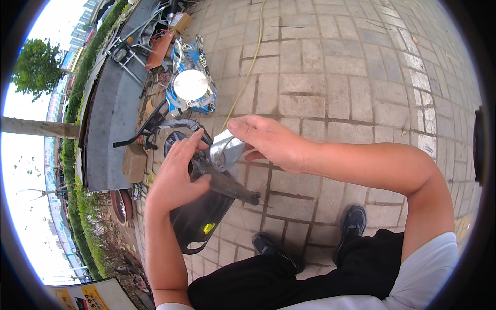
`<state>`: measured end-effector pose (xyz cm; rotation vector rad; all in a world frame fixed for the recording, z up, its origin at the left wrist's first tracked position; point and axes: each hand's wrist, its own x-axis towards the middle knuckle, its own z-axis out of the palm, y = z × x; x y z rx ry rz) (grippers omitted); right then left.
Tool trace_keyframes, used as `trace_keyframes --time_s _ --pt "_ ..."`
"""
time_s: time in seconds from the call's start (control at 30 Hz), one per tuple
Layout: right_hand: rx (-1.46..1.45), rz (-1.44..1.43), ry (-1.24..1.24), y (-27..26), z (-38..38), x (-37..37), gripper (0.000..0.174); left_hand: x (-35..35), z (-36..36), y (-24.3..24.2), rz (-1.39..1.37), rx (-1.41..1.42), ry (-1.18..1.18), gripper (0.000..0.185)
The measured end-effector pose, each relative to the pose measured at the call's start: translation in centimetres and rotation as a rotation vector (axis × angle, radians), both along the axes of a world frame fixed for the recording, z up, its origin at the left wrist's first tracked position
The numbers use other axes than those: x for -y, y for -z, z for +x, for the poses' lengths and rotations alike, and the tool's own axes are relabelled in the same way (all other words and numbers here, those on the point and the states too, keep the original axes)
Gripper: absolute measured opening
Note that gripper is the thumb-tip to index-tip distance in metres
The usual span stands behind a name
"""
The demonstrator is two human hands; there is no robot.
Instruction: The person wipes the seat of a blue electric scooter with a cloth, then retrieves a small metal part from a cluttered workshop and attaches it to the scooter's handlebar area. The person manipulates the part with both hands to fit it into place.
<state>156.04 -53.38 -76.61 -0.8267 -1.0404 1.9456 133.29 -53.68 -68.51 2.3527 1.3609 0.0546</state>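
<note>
My right hand (pixel 267 143) grips a shiny silver cylindrical piece (pixel 226 151) between thumb and fingers; its exact kind is not clear. The piece sits against the upper end of a dark grey tube-like part (pixel 232 186), which slants down to the right. Beside that end, my left hand (pixel 176 174) has its thumb and fingers spread, and whether the fingertips touch the part cannot be told. Under both hands lies a black plastic panel (pixel 201 217) with a yellow-green patch (pixel 208 228) and a slot near its lower edge.
Ahead stands a blue-and-white patterned object (pixel 209 91) with a white disc (pixel 190 85). A black bent bar (pixel 141 131), a stone block (pixel 134 162) and a metal frame with a headlamp (pixel 120 55) are on the left. A yellowish hose (pixel 251 69) crosses the paving (pixel 302 95).
</note>
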Motion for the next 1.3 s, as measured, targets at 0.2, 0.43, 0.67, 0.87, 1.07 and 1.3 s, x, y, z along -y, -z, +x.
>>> trace_keyframes --time_s 0.2,0.43,0.67,0.87,1.07,1.3 --pt "0.168 0.786 -0.717 -4.0 3.1 2.8 0.058 -0.1 -0.1 0.0 -0.025 -0.033 -0.024 0.088" --pt "0.029 -0.592 -0.336 0.7 2.6 0.6 0.084 -0.1 0.2 -0.3 -0.039 -0.019 -0.001 0.086" --pt "-0.035 -0.409 0.008 0.8 -0.1 2.1 0.093 0.1 0.3 -0.2 -0.012 -0.018 0.006 0.085" --pt "-0.123 0.065 0.076 1.6 -1.4 1.8 0.067 0.2 0.4 -0.3 -0.003 -0.015 0.006 0.086" --pt "0.181 1.052 0.289 2.5 0.0 1.3 0.055 0.3 0.5 -0.3 0.023 -0.004 0.011 0.078" --pt "0.093 0.991 0.23 0.6 2.0 1.3 0.053 -0.1 0.2 -0.1 0.065 0.083 0.113 0.058"
